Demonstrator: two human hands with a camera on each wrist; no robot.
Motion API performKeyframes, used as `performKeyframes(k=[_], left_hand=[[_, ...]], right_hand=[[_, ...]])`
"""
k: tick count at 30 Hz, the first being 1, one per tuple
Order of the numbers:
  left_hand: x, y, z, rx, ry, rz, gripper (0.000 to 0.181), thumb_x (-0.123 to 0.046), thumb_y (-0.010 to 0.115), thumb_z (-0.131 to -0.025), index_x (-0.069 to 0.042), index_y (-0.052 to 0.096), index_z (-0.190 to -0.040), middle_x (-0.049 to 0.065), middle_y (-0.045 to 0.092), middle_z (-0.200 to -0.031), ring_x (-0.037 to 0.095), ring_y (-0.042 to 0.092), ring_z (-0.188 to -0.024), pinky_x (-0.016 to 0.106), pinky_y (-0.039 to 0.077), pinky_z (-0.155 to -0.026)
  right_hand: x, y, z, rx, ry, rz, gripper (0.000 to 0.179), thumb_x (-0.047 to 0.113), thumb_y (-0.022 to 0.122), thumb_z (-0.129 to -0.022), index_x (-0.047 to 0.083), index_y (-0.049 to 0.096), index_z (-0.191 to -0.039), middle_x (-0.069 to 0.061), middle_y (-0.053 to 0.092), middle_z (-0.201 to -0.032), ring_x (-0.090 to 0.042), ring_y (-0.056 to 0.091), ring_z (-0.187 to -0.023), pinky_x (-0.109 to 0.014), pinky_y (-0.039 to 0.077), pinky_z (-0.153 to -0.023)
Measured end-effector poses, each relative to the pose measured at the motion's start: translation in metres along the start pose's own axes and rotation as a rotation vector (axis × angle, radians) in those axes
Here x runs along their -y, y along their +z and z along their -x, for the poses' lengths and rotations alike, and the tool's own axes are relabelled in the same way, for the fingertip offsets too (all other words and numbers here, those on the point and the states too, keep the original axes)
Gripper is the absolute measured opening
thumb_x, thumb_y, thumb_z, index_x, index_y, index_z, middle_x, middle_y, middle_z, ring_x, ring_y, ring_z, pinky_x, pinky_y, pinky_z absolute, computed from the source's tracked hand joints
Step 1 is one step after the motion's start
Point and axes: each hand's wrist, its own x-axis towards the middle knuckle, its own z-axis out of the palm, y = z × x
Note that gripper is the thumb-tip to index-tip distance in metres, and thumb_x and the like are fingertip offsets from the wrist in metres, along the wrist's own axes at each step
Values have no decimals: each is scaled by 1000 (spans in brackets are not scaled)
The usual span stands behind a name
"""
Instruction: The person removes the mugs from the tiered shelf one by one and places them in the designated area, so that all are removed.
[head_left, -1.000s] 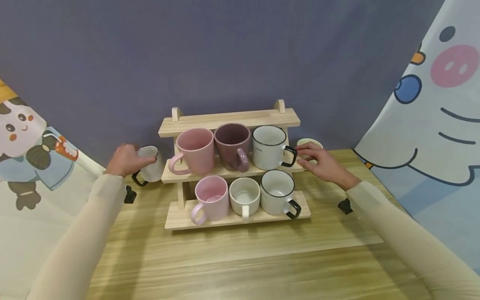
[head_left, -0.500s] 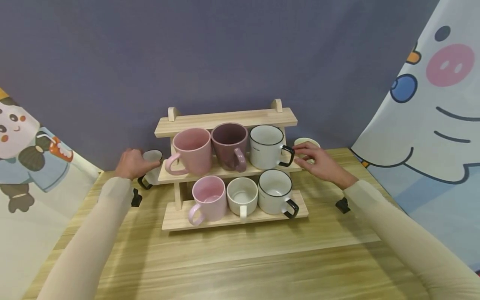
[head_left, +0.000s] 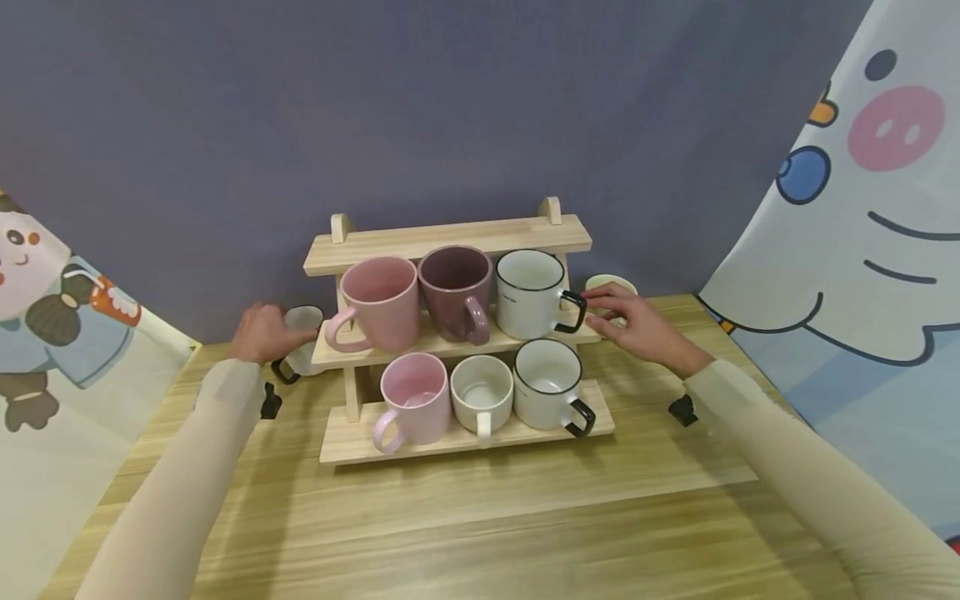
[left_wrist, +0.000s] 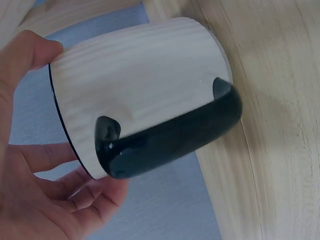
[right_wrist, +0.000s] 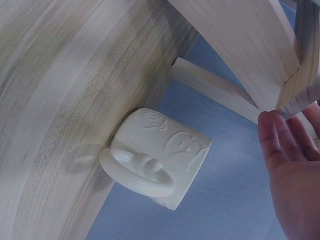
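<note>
My left hand (head_left: 262,332) holds a white mug (head_left: 303,354) with a black rim and black handle, just left of a tiered wooden rack (head_left: 465,241). In the left wrist view, thumb and fingers lie on opposite sides of the rim of this mug (left_wrist: 145,75); whether its base touches the table I cannot tell. My right hand (head_left: 637,323) grips the right end of the rack's middle shelf, with fingertips at the plank's edge in the right wrist view. A cream mug (right_wrist: 160,155) with a raised pattern stands behind that hand, apart from it.
On the middle shelf stand a pink mug (head_left: 381,302), a plum mug (head_left: 454,293) and a white black-rimmed mug (head_left: 528,296). Below are a light pink mug (head_left: 416,400), a small cream mug (head_left: 481,396) and another white black-rimmed mug (head_left: 547,385). A grey-blue cloth (head_left: 450,108) hangs behind.
My left hand has brought the white mug right and slightly nearer, closer to the rack's left end. The right hand keeps its place at the shelf end. The head view has shifted slightly.
</note>
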Motion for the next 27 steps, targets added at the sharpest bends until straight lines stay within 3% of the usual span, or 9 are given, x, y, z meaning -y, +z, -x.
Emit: performKeyframes(k=[3, 7, 12, 17, 20, 27], left_hand=[[-2, -1, 1, -5, 31, 8, 64, -49, 71, -76, 11, 61, -97, 27, 59, -88, 42, 51, -87, 51, 43, -68], [0, -2, 0, 13, 62, 36, 73, -42, 69, -80, 15, 50, -121, 33, 55, -105, 45, 52, -92, 54, 44, -73], [1, -3, 2, 8, 80, 55, 71, -41, 67, -83, 13, 49, -123, 34, 54, -109, 47, 51, -94, 56, 44, -73], [-5, -14, 6, -55, 69, 72, 63, -38, 62, -87, 10, 49, -125, 35, 48, -120, 53, 38, -112, 62, 33, -89], [-14, -25, 12, -106, 75, 100, 56, -32, 58, -90, 10, 50, -125, 34, 46, -121, 52, 35, -114, 62, 30, -92], [-44, -50, 27, -257, 176, 185, 44, -27, 54, -93, 8, 54, -121, 25, 50, -112, 41, 45, -97, 53, 37, -82]], right_hand=[[0, 0, 0, -2, -11, -5, 30, 15, 59, -95, -3, 62, -118, -11, 52, -125, -25, 55, -102, -36, 51, -79], [2, 0, 0, -7, -13, -7, 30, 14, 59, -95, -5, 62, -118, -12, 51, -125, -27, 55, -103, -36, 50, -79], [6, 1, 0, -13, 4, 1, 29, 11, 59, -94, -4, 61, -119, -13, 51, -125, -28, 54, -104, -37, 50, -80], [27, -2, 2, -21, 3, -21, 28, 3, 59, -93, -9, 59, -118, -20, 51, -123, -34, 56, -101, -42, 49, -78], [35, -3, 3, -20, -11, -33, 27, -1, 58, -92, -12, 59, -117, -23, 51, -122, -36, 55, -101, -44, 49, -78], [6, 1, 2, -8, -21, -29, 30, 7, 57, -95, -6, 59, -121, -17, 50, -126, -32, 54, -104, -35, 50, -80]])
